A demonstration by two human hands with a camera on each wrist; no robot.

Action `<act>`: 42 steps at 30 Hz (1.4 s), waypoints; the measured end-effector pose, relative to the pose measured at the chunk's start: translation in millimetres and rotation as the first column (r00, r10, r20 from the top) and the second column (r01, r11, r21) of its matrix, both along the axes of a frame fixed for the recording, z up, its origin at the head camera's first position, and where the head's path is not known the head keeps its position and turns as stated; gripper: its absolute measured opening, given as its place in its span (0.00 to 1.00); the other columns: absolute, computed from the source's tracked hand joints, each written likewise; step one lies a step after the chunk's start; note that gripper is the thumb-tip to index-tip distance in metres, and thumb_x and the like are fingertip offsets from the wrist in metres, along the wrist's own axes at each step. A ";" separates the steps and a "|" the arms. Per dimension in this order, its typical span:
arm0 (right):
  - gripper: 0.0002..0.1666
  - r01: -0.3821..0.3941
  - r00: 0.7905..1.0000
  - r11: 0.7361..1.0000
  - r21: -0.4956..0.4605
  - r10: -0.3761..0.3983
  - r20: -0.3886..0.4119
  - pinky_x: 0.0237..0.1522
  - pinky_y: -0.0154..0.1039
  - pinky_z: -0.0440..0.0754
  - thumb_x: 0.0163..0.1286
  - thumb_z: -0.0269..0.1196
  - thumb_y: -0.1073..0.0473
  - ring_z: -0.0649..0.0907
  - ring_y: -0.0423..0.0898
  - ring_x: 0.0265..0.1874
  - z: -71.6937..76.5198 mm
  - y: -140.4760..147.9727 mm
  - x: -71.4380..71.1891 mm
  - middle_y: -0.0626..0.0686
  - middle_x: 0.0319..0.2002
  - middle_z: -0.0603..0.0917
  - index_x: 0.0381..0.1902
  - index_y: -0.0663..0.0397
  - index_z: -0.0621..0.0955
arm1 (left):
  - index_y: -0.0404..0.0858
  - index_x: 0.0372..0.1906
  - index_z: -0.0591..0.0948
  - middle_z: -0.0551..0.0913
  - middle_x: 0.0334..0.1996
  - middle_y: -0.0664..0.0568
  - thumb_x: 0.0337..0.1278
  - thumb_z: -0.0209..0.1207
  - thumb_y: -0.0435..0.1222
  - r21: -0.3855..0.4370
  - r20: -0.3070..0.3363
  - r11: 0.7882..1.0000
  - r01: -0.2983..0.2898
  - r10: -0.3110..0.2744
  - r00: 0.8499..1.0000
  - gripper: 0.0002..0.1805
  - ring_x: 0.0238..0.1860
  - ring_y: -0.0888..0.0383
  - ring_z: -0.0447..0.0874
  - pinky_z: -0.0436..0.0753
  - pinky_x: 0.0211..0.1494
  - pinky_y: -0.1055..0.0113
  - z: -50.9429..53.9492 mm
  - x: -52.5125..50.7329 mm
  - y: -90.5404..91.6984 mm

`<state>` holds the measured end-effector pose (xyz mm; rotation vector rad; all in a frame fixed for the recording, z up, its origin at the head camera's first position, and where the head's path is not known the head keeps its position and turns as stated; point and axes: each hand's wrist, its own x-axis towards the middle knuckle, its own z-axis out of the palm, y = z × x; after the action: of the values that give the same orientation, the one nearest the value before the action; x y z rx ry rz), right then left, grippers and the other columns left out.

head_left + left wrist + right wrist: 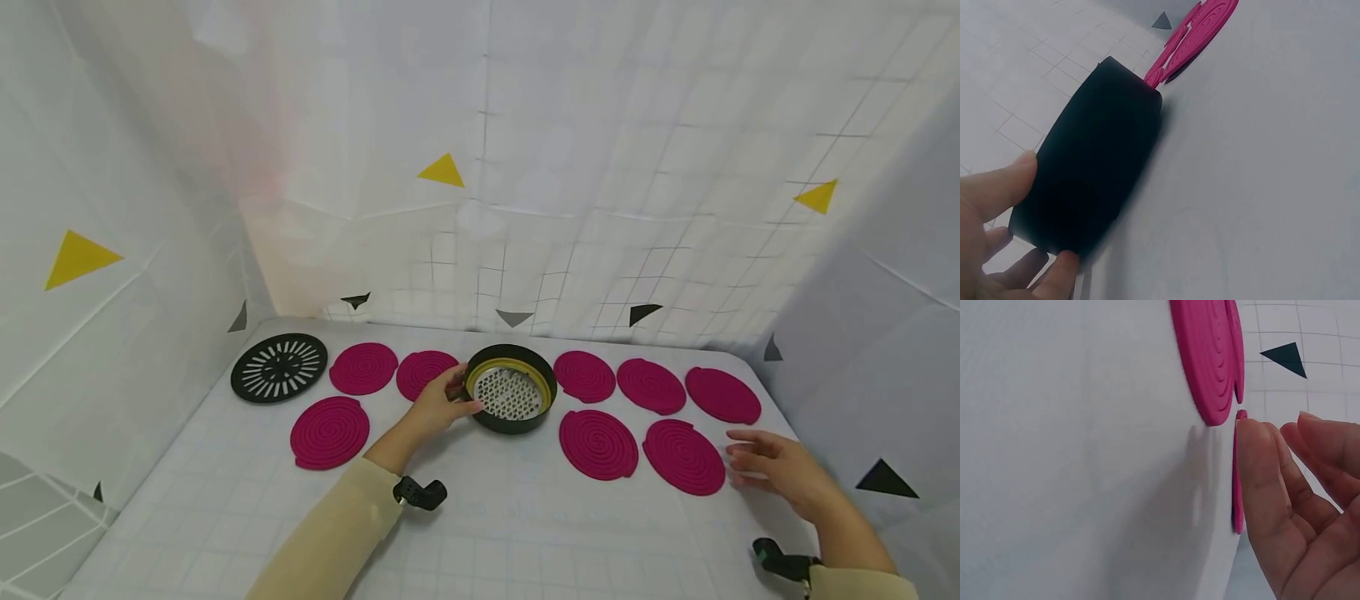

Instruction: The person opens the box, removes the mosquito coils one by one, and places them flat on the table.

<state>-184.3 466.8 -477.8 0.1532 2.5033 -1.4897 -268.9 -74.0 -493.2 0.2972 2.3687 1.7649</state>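
In the head view, my left hand (435, 407) grips the left rim of a round black container (512, 427). Inside it are a yellow ring (542, 379) and a metal plate pierced with many small holes (510, 393). The left wrist view shows the container's dark side wall (1088, 156), thumb on one edge and fingers on the other. My right hand (783, 471) hovers at the right, fingers loosely bent and holding nothing. Nearest to it is a magenta spiral coaster (684, 457). In the right wrist view, magenta coasters (1207, 362) lie beyond the right hand's fingers.
Several magenta coasters lie flat on both sides of the container, among them a front left one (330, 433) and a far right one (723, 396). A black slotted disc (279, 368) sits at the table's back left. White sheeting (585, 167) surrounds the white table (510, 533).
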 end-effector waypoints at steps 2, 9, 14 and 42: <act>0.34 0.001 1.000 1.000 0.024 0.000 -0.012 0.45 0.46 0.87 0.78 0.57 0.58 0.84 0.39 0.42 2.8 -2.1 1.0 0.69 0.55 0.79 0.70 0.76 0.61 | 0.39 0.77 0.62 0.69 0.71 0.42 0.57 0.72 0.38 -0.001 -0.001 1.000 0.002 -0.002 1.000 0.45 0.69 0.44 0.70 0.75 0.66 0.51 0.5 0.2 0.1; 0.34 -0.010 0.998 0.998 0.058 0.014 -0.064 0.43 0.47 0.87 0.79 0.55 0.55 0.84 0.48 0.44 17.7 -16.5 5.0 0.74 0.57 0.75 0.70 0.75 0.61 | 0.39 0.76 0.63 0.69 0.71 0.41 0.56 0.72 0.38 -0.010 -0.005 1.000 -0.003 0.003 1.000 0.45 0.69 0.44 0.70 0.75 0.66 0.51 0.5 0.5 1.2; 0.33 -0.016 0.992 0.995 0.096 0.028 -0.123 0.42 0.45 0.88 0.79 0.55 0.53 0.84 0.45 0.43 27.7 -27.6 7.7 0.74 0.58 0.74 0.69 0.73 0.64 | 0.39 0.76 0.63 0.69 0.71 0.40 0.57 0.71 0.37 0.000 -0.015 1.000 -0.011 0.011 1.000 0.44 0.69 0.44 0.71 0.75 0.66 0.51 0.5 1.4 2.7; 0.26 0.264 0.859 0.900 0.347 -0.056 -0.509 0.30 0.29 0.77 0.77 0.58 0.47 0.85 0.34 0.33 76.3 -99.2 23.3 0.66 0.50 0.84 0.63 0.58 0.78 | 0.37 0.71 0.69 0.73 0.67 0.41 0.65 0.65 0.40 -0.043 -0.127 0.992 -0.119 0.112 0.985 0.33 0.67 0.44 0.72 0.77 0.64 0.49 22.8 31.0 -39.1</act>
<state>-160.9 367.6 -401.5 0.0605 3.2760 -1.1388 -237.9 -113.1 -470.3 0.2757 2.5618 1.7818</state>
